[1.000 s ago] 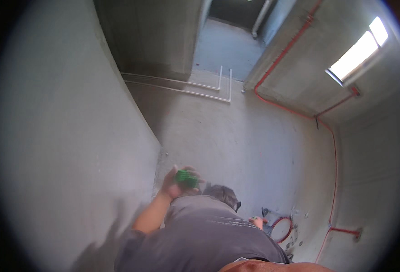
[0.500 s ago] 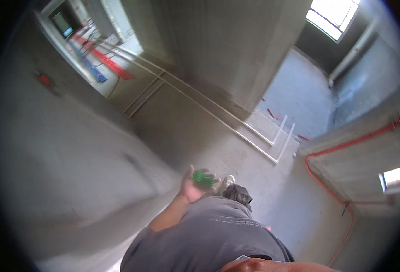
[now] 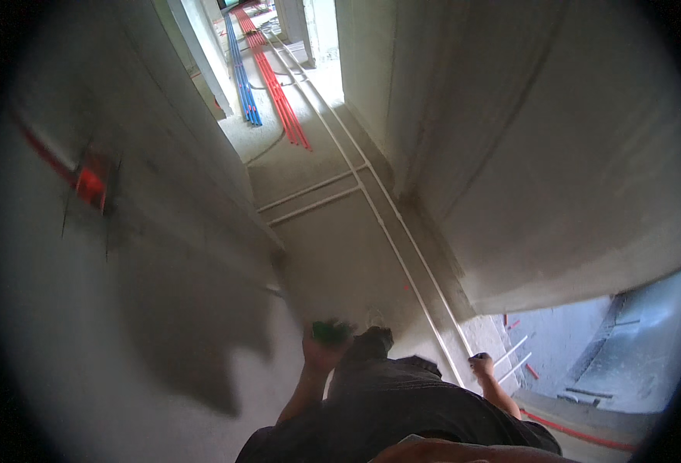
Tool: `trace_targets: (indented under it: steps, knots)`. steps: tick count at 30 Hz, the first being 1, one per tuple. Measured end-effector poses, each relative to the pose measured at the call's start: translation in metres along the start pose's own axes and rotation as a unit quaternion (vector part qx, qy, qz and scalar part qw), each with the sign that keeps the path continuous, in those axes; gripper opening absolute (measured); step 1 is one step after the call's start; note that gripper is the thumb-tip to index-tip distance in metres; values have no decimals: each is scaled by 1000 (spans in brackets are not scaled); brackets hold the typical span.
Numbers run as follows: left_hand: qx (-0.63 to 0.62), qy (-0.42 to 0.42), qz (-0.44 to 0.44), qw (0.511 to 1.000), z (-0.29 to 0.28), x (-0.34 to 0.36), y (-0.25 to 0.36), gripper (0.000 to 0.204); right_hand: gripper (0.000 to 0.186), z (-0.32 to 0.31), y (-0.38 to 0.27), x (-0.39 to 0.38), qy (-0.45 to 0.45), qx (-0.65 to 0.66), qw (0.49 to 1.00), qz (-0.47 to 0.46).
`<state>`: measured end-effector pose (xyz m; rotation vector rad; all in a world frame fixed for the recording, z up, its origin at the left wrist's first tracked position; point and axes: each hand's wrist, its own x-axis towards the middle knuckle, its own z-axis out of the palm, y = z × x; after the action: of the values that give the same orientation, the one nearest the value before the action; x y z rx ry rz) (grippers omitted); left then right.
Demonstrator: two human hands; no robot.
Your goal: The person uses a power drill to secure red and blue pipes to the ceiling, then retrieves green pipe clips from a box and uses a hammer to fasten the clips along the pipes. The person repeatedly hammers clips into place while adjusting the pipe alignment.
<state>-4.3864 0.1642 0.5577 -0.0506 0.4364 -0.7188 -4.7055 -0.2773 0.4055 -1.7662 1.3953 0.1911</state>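
While the paired white pipes [image 3: 380, 221] run lengthwise along the floor, the left hand [image 3: 322, 353] hangs to their left, blurred, holding a green bundle [image 3: 333, 332] against its fingers. The right hand [image 3: 482, 365] shows just beside the near end of the white pipes; it is too shaded to tell whether its fingers are pressed together or pinching something. Red pipes [image 3: 279, 96] and blue pipes [image 3: 242, 77] lie left of the white pipes' far stretch.
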Motion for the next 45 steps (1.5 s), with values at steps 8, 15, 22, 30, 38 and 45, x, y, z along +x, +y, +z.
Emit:
trace_targets:
  steps: [8, 15, 22, 30, 38, 45]
  knots:
    - [303, 39, 68, 950, 153, 197, 125, 76, 18, 93, -101, 156, -97, -48, 992, -66]
    - [157, 101, 101, 977, 212, 363, 262, 70, 21, 163, -303, 306, -169, -13, 869, -465]
    - [99, 118, 134, 979, 321, 480, 374, 64, 17, 253, -725, 465, -217, -60, 972, -60]
    - [100, 162, 174, 966, 394, 656, 573, 73, 34, 345, -1132, 567, -139, -19, 968, -208]
    - [57, 146, 204, 966, 485, 814, 823, 64, 36, 461, -1251, 494, -217, -269, 932, -105]
    - [185, 187, 289, 921, 693, 943, 989, 57, 31, 519, -1372, 540, -223, -199, 954, -37]
